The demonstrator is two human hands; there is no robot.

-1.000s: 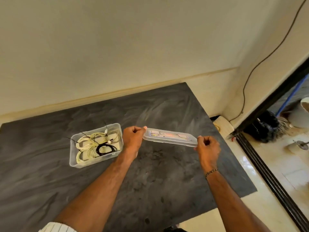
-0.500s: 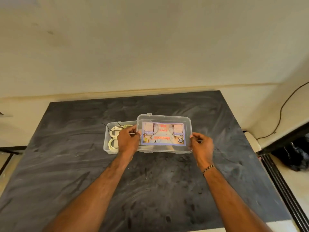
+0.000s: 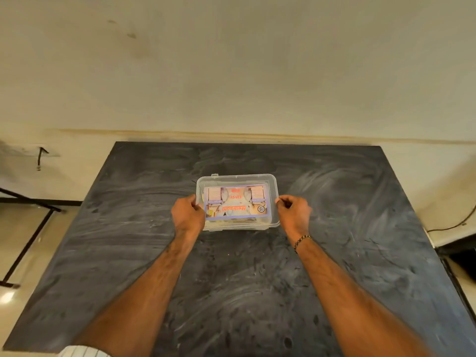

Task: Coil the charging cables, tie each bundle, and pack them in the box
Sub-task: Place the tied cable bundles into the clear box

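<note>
A clear plastic box [image 3: 237, 226] stands in the middle of the dark table [image 3: 231, 292]. Its clear lid [image 3: 235, 179], with a purple and orange label, lies over the box and covers it. My left hand [image 3: 187, 215] grips the lid's left edge, thumb on top. My right hand [image 3: 293, 214] pinches the lid's right edge. The coiled cables inside are mostly hidden under the label; only pale shapes show through the front wall.
A cream wall rises behind the table's far edge. A black metal frame [image 3: 31, 222] stands on the floor at the left. A dark cable [image 3: 453, 226] runs along the floor at the right, by a dark doorway edge.
Both hands have carried the lid leftwards, turned it flat and set it over the box. The cables that showed in the box are now covered.
</note>
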